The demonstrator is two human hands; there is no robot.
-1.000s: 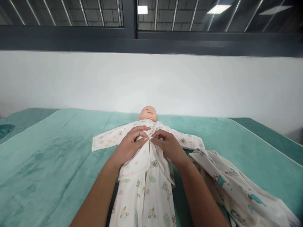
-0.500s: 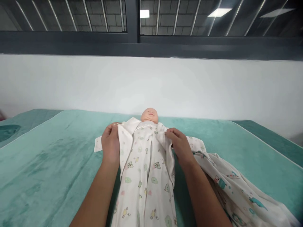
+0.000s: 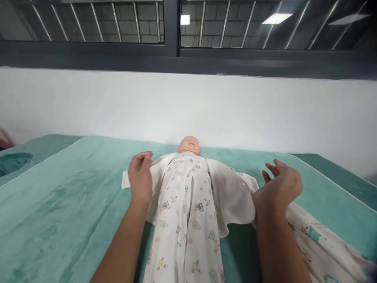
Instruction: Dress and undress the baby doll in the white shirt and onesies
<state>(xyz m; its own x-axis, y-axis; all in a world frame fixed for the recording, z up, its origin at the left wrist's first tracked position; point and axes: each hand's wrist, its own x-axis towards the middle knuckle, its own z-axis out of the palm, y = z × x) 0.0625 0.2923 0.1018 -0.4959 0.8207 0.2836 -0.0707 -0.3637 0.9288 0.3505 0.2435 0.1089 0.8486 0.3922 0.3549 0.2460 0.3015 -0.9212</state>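
The baby doll [image 3: 189, 146] lies on the green cover [image 3: 73, 196], head towards twelve o'clock. Its opened jacket [image 3: 232, 196] looks light, soft and floppy, best pinched by the front edges. From the head, the left hand [image 3: 278, 186], at four o'clock, has empty, loosely curled fingers; the right hand [image 3: 141, 179], at eight: cannot tell.

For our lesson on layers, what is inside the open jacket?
Inside the jacket lies a printed gown, below the doll's head. What the gown covers cannot be seen.
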